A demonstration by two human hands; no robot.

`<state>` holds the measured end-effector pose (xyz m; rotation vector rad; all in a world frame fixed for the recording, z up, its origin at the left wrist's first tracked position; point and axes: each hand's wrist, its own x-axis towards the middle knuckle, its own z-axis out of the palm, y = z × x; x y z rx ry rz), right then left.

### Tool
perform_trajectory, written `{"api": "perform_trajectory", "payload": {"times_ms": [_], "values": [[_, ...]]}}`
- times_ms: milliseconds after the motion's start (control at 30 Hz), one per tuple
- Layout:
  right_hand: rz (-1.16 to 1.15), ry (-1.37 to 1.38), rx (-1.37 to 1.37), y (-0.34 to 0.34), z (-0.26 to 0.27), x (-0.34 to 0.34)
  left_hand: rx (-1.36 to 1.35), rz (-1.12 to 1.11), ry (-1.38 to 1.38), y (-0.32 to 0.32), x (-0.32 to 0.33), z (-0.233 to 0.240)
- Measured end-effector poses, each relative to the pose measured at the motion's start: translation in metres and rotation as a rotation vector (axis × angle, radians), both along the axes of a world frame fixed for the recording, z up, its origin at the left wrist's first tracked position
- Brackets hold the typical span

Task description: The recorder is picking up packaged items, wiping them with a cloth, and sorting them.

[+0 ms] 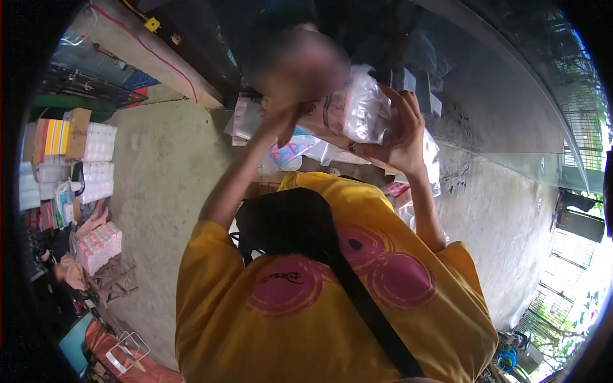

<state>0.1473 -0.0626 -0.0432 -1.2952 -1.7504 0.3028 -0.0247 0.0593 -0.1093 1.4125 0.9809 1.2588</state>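
My right hand [404, 139] grips the right end of a pinkish package [330, 117], thumb along its near edge and fingers over the far side. Crinkled clear plastic film [366, 112] covers the package's right part. At its left end is my left hand [286, 123], thumb pointing down; a blurred patch hides most of its fingers. Below the package lies a clear plastic bag [289, 155] with pink and blue print. Flat clear plastic packs [246, 119] lie left of my left hand. A black shoulder bag [287, 222] hangs across my yellow shirt [335, 330].
Stacked white wrapped packs [98, 143] and a cardboard box [79, 131] stand at far left. Another person's bare leg [93, 220] shows near a pink wrapped bundle [99, 246] on a wooden stand [112, 282]. Along the right runs a grey panel [488, 115].
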Motion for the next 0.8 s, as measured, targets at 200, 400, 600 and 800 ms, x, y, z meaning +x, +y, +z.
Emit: {"api": "perform_trajectory", "payload": {"times_ms": [200,400,600,800], "values": [[0.08,0.057,-0.011,-0.011,-0.015,0.024,0.628,0.035,0.367,-0.075,0.028,0.077],[0.084,0.277,-0.069,-0.027,0.0,0.03,0.31,0.397,0.78,-0.046,-0.025,0.015],[0.161,0.328,-0.136,-0.038,0.02,0.043,0.197,0.285,0.74,-0.034,-0.065,0.017],[0.316,0.291,-0.153,-0.036,0.029,0.048,-0.03,-0.343,0.473,0.006,-0.063,0.039]]}}
